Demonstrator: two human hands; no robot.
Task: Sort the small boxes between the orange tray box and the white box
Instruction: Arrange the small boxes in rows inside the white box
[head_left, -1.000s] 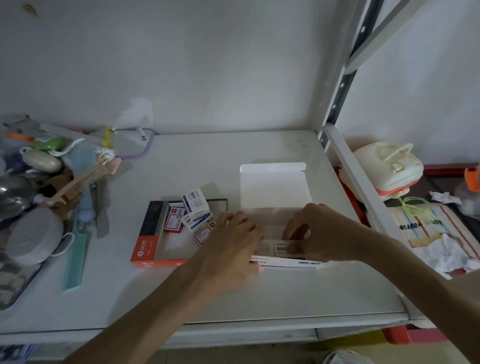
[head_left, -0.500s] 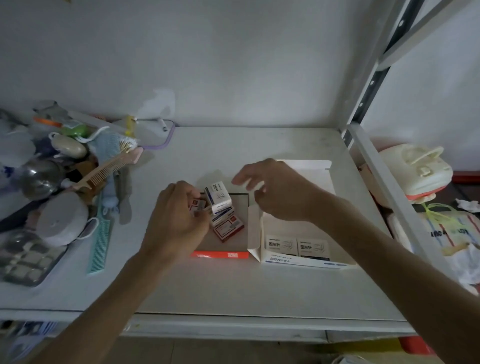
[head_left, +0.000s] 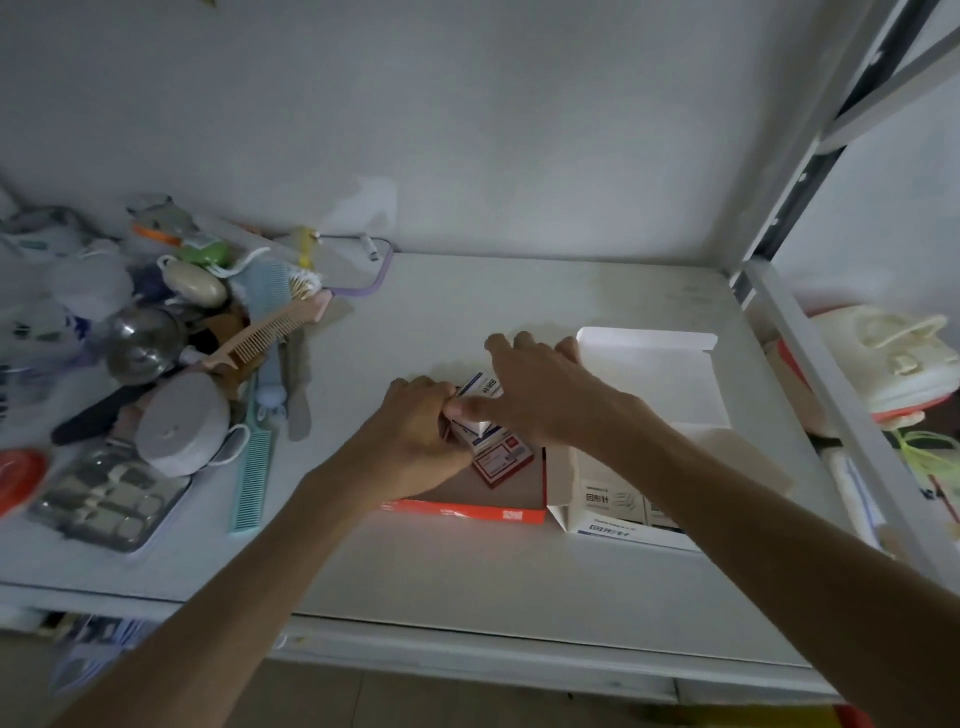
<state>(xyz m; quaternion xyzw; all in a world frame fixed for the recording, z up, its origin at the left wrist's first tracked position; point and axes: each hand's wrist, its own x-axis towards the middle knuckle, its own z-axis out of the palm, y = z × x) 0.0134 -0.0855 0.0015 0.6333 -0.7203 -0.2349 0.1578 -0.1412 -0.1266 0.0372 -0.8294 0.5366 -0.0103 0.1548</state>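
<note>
Both forearms reach in from the near edge of the shelf (head_left: 467, 582) toward the orange tray (head_left: 467, 512), which lies flat near the middle of the shelf with its low orange front wall facing the viewer. Touching the tray's right side stands the white box (head_left: 597, 499), open at the top, its lid flap folded back and lying flat beyond it; small white boxes (head_left: 608, 496) with dark print stand in a row inside its near wall. Inside the tray, a red box (head_left: 501, 460) lies tilted near the right wall. Just above it, the left hand (head_left: 421, 441) is curled with fingers closed over the left part of the tray, pinching the left edge of a white-and-blue box (head_left: 485, 392). The right hand (head_left: 540, 395) crosses over from the white box's side, thumb pressed on the same box's near face and fingers spread over its top, so both hands grasp it above the tray. Left of the tray, well apart, lie a green comb (head_left: 252, 473), a pink comb (head_left: 265, 332), a roll of tape (head_left: 182, 423) and other clutter against the wall.
</note>
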